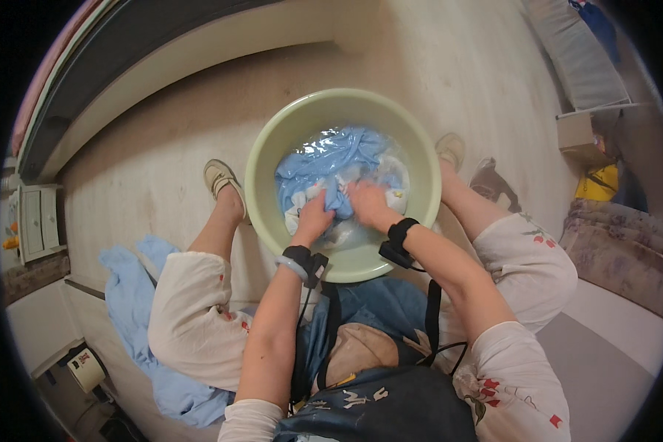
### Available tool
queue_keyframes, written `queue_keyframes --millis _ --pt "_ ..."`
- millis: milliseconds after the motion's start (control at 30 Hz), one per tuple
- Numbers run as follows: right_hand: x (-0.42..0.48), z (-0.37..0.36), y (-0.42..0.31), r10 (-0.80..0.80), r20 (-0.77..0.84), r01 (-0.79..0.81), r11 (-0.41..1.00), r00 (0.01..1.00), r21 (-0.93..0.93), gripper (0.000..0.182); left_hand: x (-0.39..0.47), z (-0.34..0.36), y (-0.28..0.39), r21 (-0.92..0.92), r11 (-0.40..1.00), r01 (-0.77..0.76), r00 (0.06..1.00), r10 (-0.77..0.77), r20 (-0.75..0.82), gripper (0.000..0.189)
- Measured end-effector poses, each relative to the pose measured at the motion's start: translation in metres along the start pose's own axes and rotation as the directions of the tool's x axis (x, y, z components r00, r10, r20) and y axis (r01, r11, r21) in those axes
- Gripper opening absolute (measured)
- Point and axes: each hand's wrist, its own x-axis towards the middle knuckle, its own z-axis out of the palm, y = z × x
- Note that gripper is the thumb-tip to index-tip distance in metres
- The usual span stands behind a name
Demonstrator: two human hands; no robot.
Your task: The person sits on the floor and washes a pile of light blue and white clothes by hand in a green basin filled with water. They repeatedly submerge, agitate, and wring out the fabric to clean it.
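Observation:
A pale green plastic basin stands on the floor between my legs. Wet light blue cloth lies in the water inside it, together with white printed fabric. My left hand pinches a bunched fold of the blue cloth near the basin's middle. Right beside it, my right hand is closed on the same bunch, its fingertips partly hidden by fabric and water. Both wrists carry black strapped devices, and a grey bangle circles the left one.
Another light blue cloth lies on the floor by my left leg. A brown shoe rests beyond my right knee. At the right stand a cardboard box and a yellow bag. A small white cabinet is at the far left.

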Motion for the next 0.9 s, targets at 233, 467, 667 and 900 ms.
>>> queue_keyframes --millis 233,467,667,900 --pt "0.025 -0.013 0.051 0.371 -0.200 0.190 0.063 0.907 0.980 0.038 0.002 -0.014 0.037 -0.815 0.549 0.187 0.981 -0.152 0.123 0.056" --pt "-0.025 -0.050 -0.039 -0.001 -0.534 0.416 0.628 0.845 0.657 0.036 0.002 -0.003 0.025 -0.947 -0.213 0.242 0.962 -0.078 0.263 0.062" --pt "0.016 -0.037 -0.008 0.238 -0.527 0.255 0.670 0.816 0.698 0.027 0.005 0.009 0.051 -0.979 -0.021 0.201 0.953 -0.226 0.200 0.043" --pt "-0.026 -0.052 -0.040 -0.045 -0.500 0.425 0.598 0.865 0.680 0.027 -0.002 -0.014 0.043 -0.935 -0.233 0.268 0.939 -0.156 0.307 0.041"
